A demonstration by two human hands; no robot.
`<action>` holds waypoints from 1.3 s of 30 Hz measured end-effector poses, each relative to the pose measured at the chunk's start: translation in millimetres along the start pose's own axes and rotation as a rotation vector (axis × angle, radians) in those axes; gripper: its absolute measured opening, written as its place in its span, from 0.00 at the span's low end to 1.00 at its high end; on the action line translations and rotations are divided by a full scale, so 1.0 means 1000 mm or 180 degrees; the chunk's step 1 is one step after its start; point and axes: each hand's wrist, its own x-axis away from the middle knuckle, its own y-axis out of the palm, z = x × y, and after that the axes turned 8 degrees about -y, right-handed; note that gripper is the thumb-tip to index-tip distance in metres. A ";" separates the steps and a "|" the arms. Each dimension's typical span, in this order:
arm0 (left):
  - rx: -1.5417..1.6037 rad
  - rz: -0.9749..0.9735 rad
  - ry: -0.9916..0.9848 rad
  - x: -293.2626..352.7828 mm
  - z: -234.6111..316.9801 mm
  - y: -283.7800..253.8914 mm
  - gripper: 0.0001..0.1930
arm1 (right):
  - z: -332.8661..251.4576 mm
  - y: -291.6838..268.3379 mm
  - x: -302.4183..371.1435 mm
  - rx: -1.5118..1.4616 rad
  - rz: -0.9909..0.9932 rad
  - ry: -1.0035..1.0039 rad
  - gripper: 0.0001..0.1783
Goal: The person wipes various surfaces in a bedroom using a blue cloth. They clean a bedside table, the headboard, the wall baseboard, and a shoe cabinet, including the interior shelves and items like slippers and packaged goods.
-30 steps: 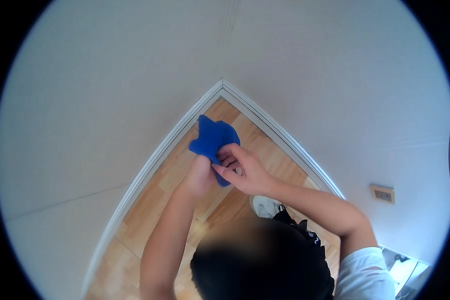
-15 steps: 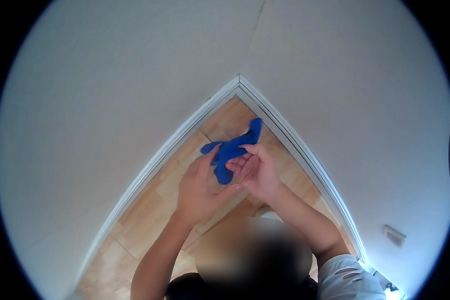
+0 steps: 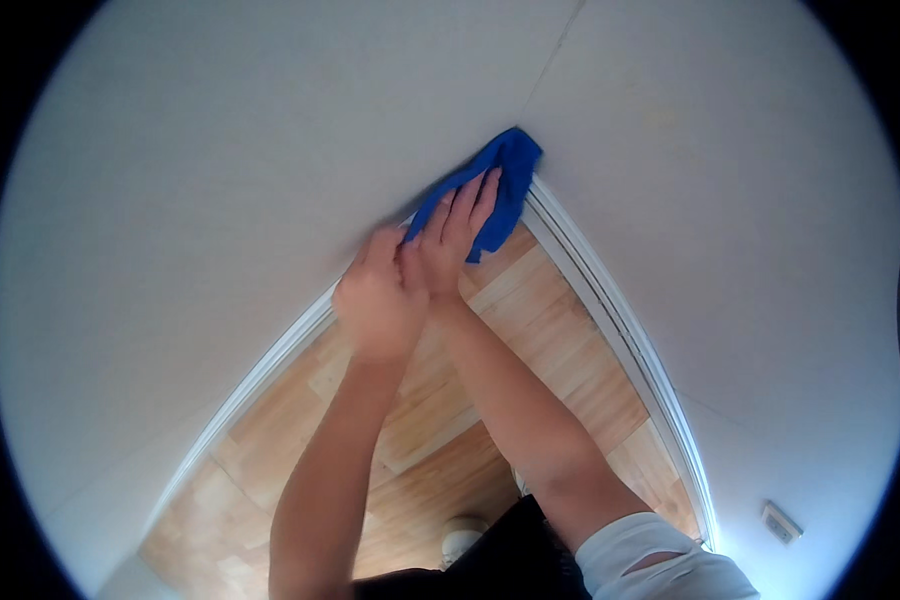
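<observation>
From the left: we have the left wall (image 3: 170, 250), its white skirting (image 3: 275, 360) running up to the corner. Here's the left hand (image 3: 380, 300), fingers curled at the near edge of the blue cloth (image 3: 515, 170) and against the right hand (image 3: 448, 235); whether they pinch fabric, we can't make out. The right hand's fingers lie outstretched on the cloth, which covers the corner where the skirtings meet. Our worry: flat fingers press rather than grip, so the cloth could slip or bunch, and knuckles could scrape that wall. Tight edges up there! Rightward, the wood floor (image 3: 530, 330) gives us free room as far as the right skirting (image 3: 605, 300), the wall socket (image 3: 781, 522) well apart.
</observation>
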 end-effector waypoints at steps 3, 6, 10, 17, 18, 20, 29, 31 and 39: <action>0.0123 -0.0057 0.0206 0.013 -0.022 -0.028 0.01 | 0.013 0.016 0.002 0.0139 0.0156 -0.0119 0.30; 0.0274 -0.0341 0.0402 0.038 -0.038 -0.067 0.03 | 0.007 0.017 0.007 -0.0012 0.0264 0.0002 0.35; 0.0171 -0.0336 0.0318 0.062 -0.043 -0.104 0.04 | -0.040 0.027 0.056 -0.0454 0.0061 0.0588 0.35; 0.0239 -0.0111 0.0059 0.060 -0.047 -0.118 0.02 | -0.030 0.049 0.050 0.0263 0.0366 0.1370 0.30; 0.0304 -0.0103 0.0010 0.059 -0.045 -0.118 0.02 | -0.016 0.045 0.030 0.0142 0.0623 0.1292 0.31; 0.0469 -0.0116 -0.0058 0.057 -0.044 -0.113 0.02 | 0.005 0.041 -0.004 0.0052 0.0951 0.1203 0.32; -0.0068 -0.0863 0.0201 0.071 -0.045 -0.142 0.02 | -0.107 0.052 0.054 -0.1257 -0.0132 0.3202 0.34; 0.0069 -0.1069 -0.0010 0.085 -0.051 -0.156 0.02 | -0.122 0.054 0.069 -0.1381 -0.0469 0.3655 0.36; 0.3060 -0.3010 -0.3254 0.076 -0.075 -0.116 0.28 | -0.123 0.011 0.048 -0.2757 -0.1849 0.4225 0.20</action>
